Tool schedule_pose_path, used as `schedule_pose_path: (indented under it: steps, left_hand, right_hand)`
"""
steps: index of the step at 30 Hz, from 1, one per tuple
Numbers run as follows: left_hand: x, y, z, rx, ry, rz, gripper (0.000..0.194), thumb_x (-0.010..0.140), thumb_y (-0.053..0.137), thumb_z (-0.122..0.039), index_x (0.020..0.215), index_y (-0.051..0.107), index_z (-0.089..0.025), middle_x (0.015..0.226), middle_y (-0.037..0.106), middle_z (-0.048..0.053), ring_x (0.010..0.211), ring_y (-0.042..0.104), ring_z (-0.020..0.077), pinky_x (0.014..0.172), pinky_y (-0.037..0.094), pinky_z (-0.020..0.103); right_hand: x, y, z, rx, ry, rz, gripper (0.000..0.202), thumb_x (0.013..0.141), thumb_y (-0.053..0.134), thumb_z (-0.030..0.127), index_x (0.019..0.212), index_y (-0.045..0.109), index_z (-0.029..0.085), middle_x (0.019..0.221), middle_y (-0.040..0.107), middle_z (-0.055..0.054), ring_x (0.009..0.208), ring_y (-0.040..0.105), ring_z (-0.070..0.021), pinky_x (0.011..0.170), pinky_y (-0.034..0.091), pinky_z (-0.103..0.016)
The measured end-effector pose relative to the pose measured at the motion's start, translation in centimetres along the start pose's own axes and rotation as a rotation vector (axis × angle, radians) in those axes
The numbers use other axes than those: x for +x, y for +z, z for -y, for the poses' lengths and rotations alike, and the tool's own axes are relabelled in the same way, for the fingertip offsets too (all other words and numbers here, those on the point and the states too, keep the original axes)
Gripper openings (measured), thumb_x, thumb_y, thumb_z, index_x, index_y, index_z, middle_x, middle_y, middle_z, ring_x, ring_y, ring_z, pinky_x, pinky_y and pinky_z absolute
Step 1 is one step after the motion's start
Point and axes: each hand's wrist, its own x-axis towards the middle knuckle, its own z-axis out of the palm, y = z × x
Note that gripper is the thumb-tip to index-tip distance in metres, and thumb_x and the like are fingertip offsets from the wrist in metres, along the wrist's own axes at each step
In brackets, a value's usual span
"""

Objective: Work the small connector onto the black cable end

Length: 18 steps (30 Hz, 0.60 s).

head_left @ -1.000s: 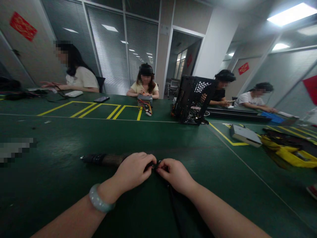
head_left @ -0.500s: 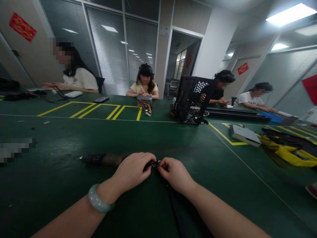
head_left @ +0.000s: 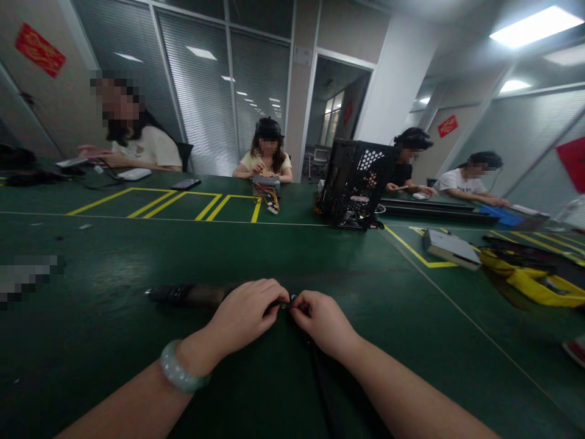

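Note:
A dark rod-like object [head_left: 196, 295] with a metal tip lies on the green table and runs under my left hand [head_left: 251, 314]. That hand's fingers are pinched round a small black part at the rod's right end. Close beside it on the right, my right hand [head_left: 324, 320] pinches the end of a black strap-like piece [head_left: 322, 378], which trails down toward the table's near edge. The fingertips of both hands nearly meet. What exactly sits between them is small and partly hidden. A pale green bangle [head_left: 183, 367] is round my left wrist.
Beyond my hands stands a black computer case [head_left: 356, 183]. A grey power supply [head_left: 266, 183] with wires lies by a person opposite. At the right are a silver box [head_left: 451, 249] and a yellow bag [head_left: 543, 286]. Other people sit along the far side.
My fingertips have shifted very slightly around the small black part. The person at the far left has turned the head toward the table and a flat object shows by their hands.

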Motion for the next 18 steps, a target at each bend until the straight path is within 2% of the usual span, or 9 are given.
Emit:
schedule_pose_path:
  steps: [18]
  left_hand:
    - [-0.02,-0.45,0.12,-0.05,0.011,0.019,0.02,0.081,0.055,-0.014,0.097,0.06,-0.025,0.096,0.063,0.0,0.09,0.057,0.0191,0.077,0.044,0.033]
  right_hand:
    - [-0.13,-0.15,0.29,0.018,-0.029,0.001,0.011,0.088,0.059,0.027,0.089,0.069,0.022,0.083,0.069,0.0,0.077,0.06,-0.0146,0.065,0.041,-0.023]
